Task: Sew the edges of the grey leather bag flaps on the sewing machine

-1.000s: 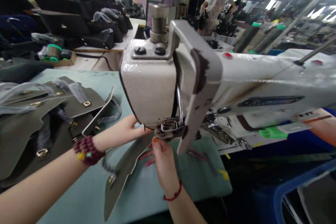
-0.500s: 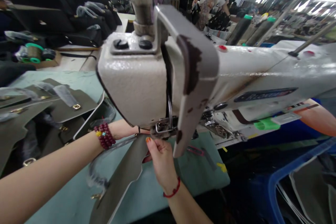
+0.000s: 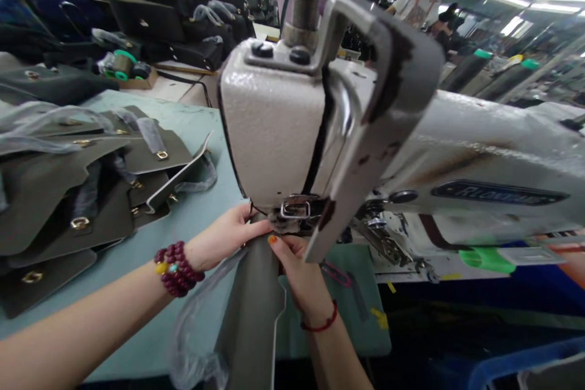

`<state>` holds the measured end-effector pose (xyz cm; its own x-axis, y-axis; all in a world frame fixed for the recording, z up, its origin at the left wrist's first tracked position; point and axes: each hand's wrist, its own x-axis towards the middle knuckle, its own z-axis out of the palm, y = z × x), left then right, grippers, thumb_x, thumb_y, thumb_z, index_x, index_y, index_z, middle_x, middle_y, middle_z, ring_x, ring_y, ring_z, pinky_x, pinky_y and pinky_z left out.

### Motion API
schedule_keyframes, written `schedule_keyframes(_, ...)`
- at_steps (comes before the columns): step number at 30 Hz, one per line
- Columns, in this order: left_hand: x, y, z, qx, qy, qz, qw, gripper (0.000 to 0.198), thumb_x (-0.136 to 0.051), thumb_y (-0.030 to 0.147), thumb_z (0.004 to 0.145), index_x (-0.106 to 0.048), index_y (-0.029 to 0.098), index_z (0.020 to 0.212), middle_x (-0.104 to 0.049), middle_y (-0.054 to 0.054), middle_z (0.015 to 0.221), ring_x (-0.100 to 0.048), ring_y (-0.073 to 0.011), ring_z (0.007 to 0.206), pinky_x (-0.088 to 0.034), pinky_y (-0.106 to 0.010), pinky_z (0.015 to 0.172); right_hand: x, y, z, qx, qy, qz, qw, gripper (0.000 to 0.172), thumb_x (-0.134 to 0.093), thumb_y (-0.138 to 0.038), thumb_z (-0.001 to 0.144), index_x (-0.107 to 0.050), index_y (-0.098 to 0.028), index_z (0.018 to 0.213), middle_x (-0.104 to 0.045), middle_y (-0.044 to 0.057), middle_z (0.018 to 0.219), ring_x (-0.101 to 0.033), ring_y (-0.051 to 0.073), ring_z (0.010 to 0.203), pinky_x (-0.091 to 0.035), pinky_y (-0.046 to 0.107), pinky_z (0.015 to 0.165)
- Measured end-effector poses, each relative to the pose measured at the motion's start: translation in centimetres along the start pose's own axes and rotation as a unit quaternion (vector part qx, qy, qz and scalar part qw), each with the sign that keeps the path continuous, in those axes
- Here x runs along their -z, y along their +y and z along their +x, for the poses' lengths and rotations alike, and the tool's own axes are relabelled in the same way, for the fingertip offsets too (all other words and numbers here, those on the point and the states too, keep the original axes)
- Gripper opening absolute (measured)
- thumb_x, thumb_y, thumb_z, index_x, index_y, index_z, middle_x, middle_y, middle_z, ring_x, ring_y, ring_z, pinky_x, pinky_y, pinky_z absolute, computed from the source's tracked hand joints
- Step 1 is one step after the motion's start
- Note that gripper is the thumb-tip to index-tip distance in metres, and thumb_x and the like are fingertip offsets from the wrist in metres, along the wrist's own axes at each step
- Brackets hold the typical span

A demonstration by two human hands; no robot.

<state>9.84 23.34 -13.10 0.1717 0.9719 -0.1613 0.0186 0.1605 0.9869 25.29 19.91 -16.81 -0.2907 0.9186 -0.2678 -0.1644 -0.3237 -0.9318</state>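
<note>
I judge the grey panel (image 3: 253, 311) partway into the sewing machine (image 3: 274, 128), right hand (image 3: 304, 274) clamped on it, left hand (image 3: 226, 237) seemingly too, stitches hidden.

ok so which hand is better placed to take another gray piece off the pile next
Probably the left hand: it is nearer the pile of gray pieces. The right hand is farther off, across the gray panel, whose edge it pinches.
</note>
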Motion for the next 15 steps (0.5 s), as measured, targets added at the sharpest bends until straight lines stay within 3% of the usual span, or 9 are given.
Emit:
schedule_keyframes(5, 0.0, -0.7, -0.4, 0.013, -0.033, 0.023, 0.999, 0.035, -0.068, 0.041, 0.081, -0.07, 0.021, 0.11, -0.076, -0.005, 0.105, -0.067, -0.0275, 0.102, -0.054, -0.036, 0.088, 1.4, -1.6, -0.1, 0.008, -0.025, -0.063, 0.998, 0.037, -0.062, -0.048, 0.084, -0.062, -0.014, 0.069, -0.051, -0.002, 0.063, -0.042, 0.01, 0.057, -0.033, 0.02, 0.053)
schedule_keyframes(8, 1.0, -1.8, -1.1, -0.011, 0.008, 0.077, 0.997, 0.04, -0.058, 0.043, 0.088, -0.066, 0.02, 0.12, -0.069, -0.008, 0.122, -0.06, -0.029, 0.117, -0.046, -0.042, 0.102, 1.7, -2.6, -0.9, 0.013, -0.035, -0.108, 0.993, 0.037, -0.06, -0.044, 0.086, -0.059, -0.015, 0.063, -0.045, -0.003, 0.059, -0.037, 0.009, 0.056, -0.028, 0.02, 0.051)
schedule_keyframes(12, 2.7, -6.7, -4.1, -0.126, 0.111, 0.167, 0.972, 0.046, -0.049, 0.036, 0.094, -0.049, 0.023, 0.138, -0.048, -0.011, 0.147, -0.046, -0.0278, 0.134, -0.036, -0.047, 0.113, 1.5, -1.8, -2.9, 0.037, -0.01, -0.144, 0.989, 0.042, -0.058, -0.04, 0.088, -0.045, -0.016, 0.055, -0.036, -0.004, 0.056, -0.033, 0.008, 0.055, -0.023, 0.02, 0.05)
schedule_keyframes(15, 2.7, -10.8, -6.7, -0.167, 0.057, 0.233, 0.956, 0.063, -0.06, 0.035, 0.088, -0.036, 0.031, 0.147, -0.027, -0.007, 0.16, -0.028, -0.0312, 0.145, -0.023, -0.052, 0.119, 0.6, 0.5, -4.5, 0.006, 0.014, -0.097, 0.995, 0.043, -0.058, -0.046, 0.088, -0.049, -0.016, 0.059, -0.04, -0.004, 0.055, -0.035, 0.008, 0.052, -0.024, 0.02, 0.048)
